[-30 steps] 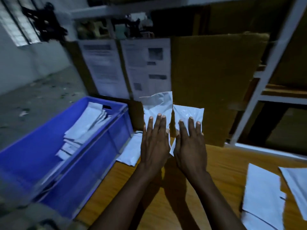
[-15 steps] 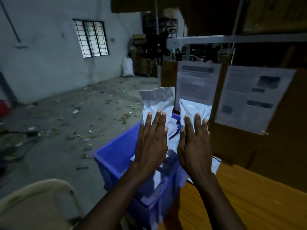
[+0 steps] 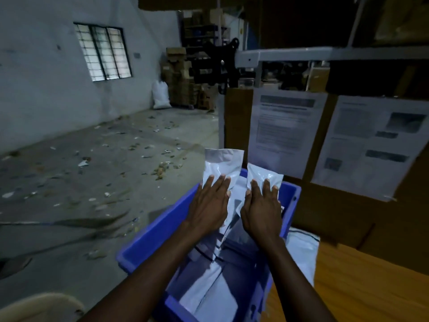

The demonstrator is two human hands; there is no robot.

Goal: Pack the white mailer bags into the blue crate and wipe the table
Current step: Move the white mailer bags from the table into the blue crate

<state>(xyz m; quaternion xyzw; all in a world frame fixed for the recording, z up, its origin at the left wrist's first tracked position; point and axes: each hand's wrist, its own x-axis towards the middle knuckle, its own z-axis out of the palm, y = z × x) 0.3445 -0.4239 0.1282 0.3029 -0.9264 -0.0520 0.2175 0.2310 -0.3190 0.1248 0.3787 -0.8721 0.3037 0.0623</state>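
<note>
My left hand (image 3: 209, 205) holds one white mailer bag (image 3: 222, 163) and my right hand (image 3: 261, 212) holds a second, smaller mailer bag (image 3: 264, 173). Fingers lie straight across each bag's upper face; the thumbs are hidden underneath. Both bags hang in the air above the far half of the blue crate (image 3: 157, 231). Several white mailer bags (image 3: 209, 291) lie flat inside the crate below my forearms. Another white mailer (image 3: 301, 252) rests on the wooden table (image 3: 359, 287), against the crate's right wall.
A cardboard panel with two printed sheets (image 3: 285, 131) stands just behind the crate and table. A pale chair back (image 3: 39, 307) shows at the bottom left. The concrete floor (image 3: 92, 182) to the left is littered with scraps.
Both hands have carried the two bags leftward from above the table to above the crate. My view has turned left with them.
</note>
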